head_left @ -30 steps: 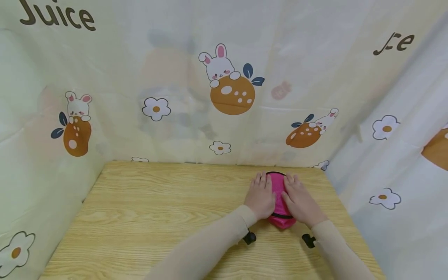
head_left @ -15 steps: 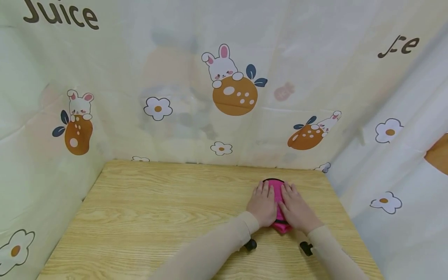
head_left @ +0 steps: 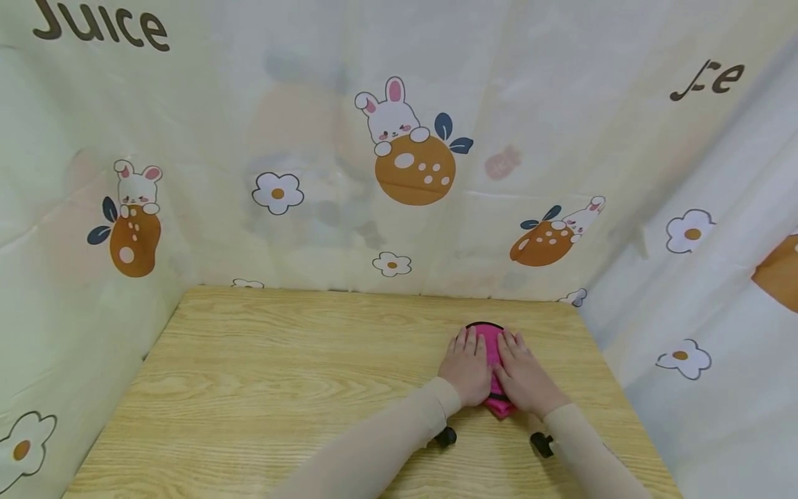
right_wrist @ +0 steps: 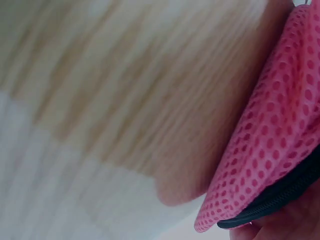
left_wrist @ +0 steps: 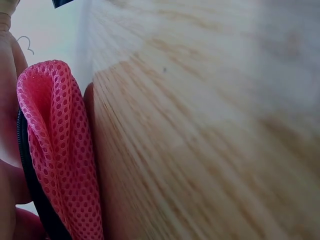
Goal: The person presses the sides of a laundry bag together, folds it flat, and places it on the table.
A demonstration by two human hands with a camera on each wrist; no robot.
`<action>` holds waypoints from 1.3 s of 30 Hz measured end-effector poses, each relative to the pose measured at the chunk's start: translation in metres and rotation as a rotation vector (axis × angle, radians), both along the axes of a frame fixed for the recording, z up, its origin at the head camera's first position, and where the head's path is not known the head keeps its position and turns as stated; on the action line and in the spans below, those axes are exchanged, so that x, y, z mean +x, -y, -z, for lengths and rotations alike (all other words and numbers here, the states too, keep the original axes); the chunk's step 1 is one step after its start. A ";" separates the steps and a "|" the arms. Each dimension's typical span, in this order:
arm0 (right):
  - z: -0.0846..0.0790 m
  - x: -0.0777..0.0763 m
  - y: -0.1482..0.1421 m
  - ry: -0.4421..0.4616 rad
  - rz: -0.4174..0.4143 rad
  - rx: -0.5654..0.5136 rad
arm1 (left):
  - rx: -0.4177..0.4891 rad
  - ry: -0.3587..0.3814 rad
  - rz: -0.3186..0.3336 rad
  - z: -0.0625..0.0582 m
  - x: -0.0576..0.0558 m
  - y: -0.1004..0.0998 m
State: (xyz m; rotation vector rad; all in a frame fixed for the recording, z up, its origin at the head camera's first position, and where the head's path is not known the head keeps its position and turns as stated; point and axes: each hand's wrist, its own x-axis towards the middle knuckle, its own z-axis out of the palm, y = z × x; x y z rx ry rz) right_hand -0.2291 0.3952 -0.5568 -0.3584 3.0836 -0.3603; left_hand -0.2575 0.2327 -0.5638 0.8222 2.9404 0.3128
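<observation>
A bright pink mesh pouch (head_left: 491, 335) with black edging lies on the wooden table, right of the middle. My left hand (head_left: 465, 374) rests on its left side, fingers straight and pointing away from me. On the pouch's right side rests my right hand (head_left: 528, 378), likewise with extended fingers. A strip of pink shows between the hands. Close up in the left wrist view, the mesh (left_wrist: 65, 150) is folded and a black zipper (left_wrist: 42, 205) runs along it. The right wrist view shows the zipper (right_wrist: 270, 202) too. Both palms hide much of the pouch.
The wood-grain table (head_left: 280, 360) stretches to the left of the hands. A printed curtain (head_left: 312, 125) hangs behind it and along both sides. Small black parts (head_left: 446, 437) stick out beneath both wrists.
Both hands and the pouch have shifted slightly towards me and a little left, mostly in the first half second. Less of the pouch's near end shows now. Both hands stay on it.
</observation>
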 end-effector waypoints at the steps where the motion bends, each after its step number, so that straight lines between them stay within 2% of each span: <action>1: 0.001 -0.001 0.000 0.002 -0.002 -0.001 | -0.007 0.003 0.000 -0.001 0.000 0.001; 11: 0.004 -0.002 0.001 0.022 -0.010 -0.008 | -0.050 0.038 -0.004 -0.009 0.007 0.009; 15: 0.007 -0.002 0.000 0.027 -0.024 -0.040 | -0.061 0.044 0.001 -0.005 0.006 0.008; 22: 0.021 -0.010 -0.010 0.006 -0.078 -0.100 | -0.062 0.069 0.004 0.012 -0.004 0.002; 29: 0.028 -0.015 -0.012 0.028 -0.070 -0.082 | -0.051 0.049 0.018 0.010 -0.001 0.011; 33: 0.034 -0.016 -0.012 0.016 -0.067 -0.064 | -0.031 0.085 0.055 0.009 -0.003 0.018; 39: 0.031 -0.015 -0.012 0.015 -0.063 -0.112 | 0.030 0.154 0.152 0.005 -0.015 0.035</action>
